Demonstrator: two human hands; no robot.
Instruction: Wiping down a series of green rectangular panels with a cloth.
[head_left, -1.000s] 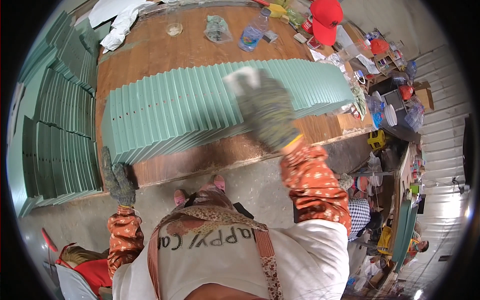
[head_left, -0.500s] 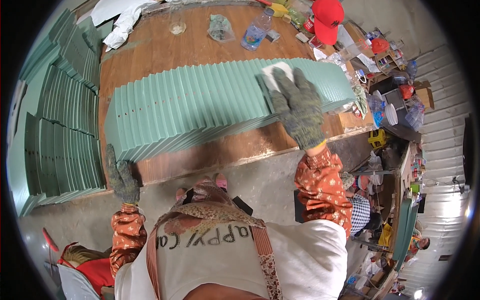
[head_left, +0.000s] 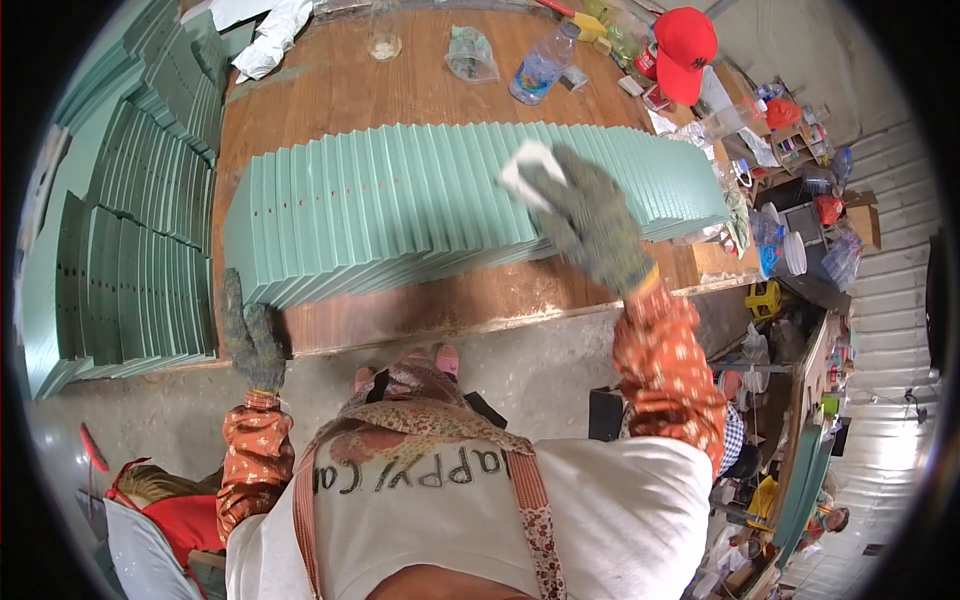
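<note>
A long row of overlapping pale green panels [head_left: 390, 195] lies fanned across the wooden table before me, small reddish marks dotting its left part. My right hand [head_left: 600, 215], in a dark grey-green knitted glove, grips a white pad [head_left: 533, 172] over the right half of the row. The pad is slightly blurred; whether it touches the panels I cannot tell. At the row's near left corner is my left hand [head_left: 253, 335], gloved alike, fingers stretched out and slightly apart, holding nothing. Its fingertips are close to the end panel; contact is unclear.
More green panels [head_left: 140, 260] stand stacked along the left. On the wooden table [head_left: 330, 100] are a plastic bottle [head_left: 545, 65], a clear plastic bag [head_left: 470, 55], a glass jar [head_left: 384, 45] and a red cap [head_left: 684, 52]. Cluttered shelves [head_left: 800, 150] run along the right.
My right hand has moved the white pad leftward and a little nearer over the panels. My left hand stays by the row's left end. The whole view has shifted slightly.
</note>
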